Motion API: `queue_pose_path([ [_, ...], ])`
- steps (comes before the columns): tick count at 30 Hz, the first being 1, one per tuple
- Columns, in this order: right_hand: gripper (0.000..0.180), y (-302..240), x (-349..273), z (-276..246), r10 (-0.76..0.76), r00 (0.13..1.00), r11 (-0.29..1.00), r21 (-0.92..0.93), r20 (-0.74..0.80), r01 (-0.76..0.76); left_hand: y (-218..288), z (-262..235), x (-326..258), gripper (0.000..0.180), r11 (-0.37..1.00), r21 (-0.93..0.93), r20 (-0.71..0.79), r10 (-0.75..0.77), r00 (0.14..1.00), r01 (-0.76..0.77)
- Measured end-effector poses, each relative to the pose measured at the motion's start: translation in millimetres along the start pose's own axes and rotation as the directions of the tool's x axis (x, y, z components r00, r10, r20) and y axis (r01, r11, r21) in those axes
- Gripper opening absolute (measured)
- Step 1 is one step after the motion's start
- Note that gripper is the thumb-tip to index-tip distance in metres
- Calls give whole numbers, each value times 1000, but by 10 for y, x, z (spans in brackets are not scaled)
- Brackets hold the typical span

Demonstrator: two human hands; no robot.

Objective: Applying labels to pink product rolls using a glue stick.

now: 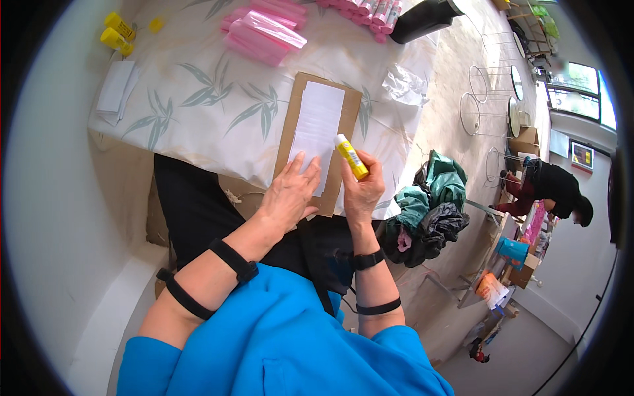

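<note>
Left hand (289,189) spread on paper (320,119), right hand (364,189) gripping glue stick (352,157); left slipping could skew paper on cardboard (349,113).

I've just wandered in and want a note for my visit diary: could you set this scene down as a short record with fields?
Left hand: the left hand rests, fingers spread, on the lower part of the white paper
Right hand: the right hand grips a yellow glue stick, white end up
Under the paper: brown cardboard
Surface: leaf-patterned tablecloth
Far side: pink rolls, black bottle
Far left: two yellow tubes, folded white sheets
Right of cardboard: crumpled clear plastic
</note>
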State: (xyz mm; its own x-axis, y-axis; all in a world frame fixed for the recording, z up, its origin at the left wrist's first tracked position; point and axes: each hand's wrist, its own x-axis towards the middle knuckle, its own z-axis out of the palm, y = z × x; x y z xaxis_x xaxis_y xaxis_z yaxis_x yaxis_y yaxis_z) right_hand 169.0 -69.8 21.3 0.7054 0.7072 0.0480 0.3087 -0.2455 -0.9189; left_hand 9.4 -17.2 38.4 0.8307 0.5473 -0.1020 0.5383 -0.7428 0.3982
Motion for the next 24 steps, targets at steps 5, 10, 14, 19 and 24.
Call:
queue_pose_path([
  [5,26,-71,144,200,-261,965,935,-249,6,254,-14,-43,4,77,1000,-12,5,1,1000,-1],
  [10,26,-107,509,260,-216,976,949,-237,-17,206,-8,-17,-2,77,999,-32,-6,8,1000,-8],
  [14,25,-138,615,177,-118,986,991,52,-116,125,-14,-8,-13,76,999,-49,-12,12,1000,-13],
  [19,23,-273,627,-99,-56,998,995,86,-24,58,10,-31,21,75,998,-63,-4,-5,1000,5],
  [24,30,-516,521,-68,-277,915,892,-276,292,358,-3,-42,26,74,999,-39,33,-14,999,16],
])
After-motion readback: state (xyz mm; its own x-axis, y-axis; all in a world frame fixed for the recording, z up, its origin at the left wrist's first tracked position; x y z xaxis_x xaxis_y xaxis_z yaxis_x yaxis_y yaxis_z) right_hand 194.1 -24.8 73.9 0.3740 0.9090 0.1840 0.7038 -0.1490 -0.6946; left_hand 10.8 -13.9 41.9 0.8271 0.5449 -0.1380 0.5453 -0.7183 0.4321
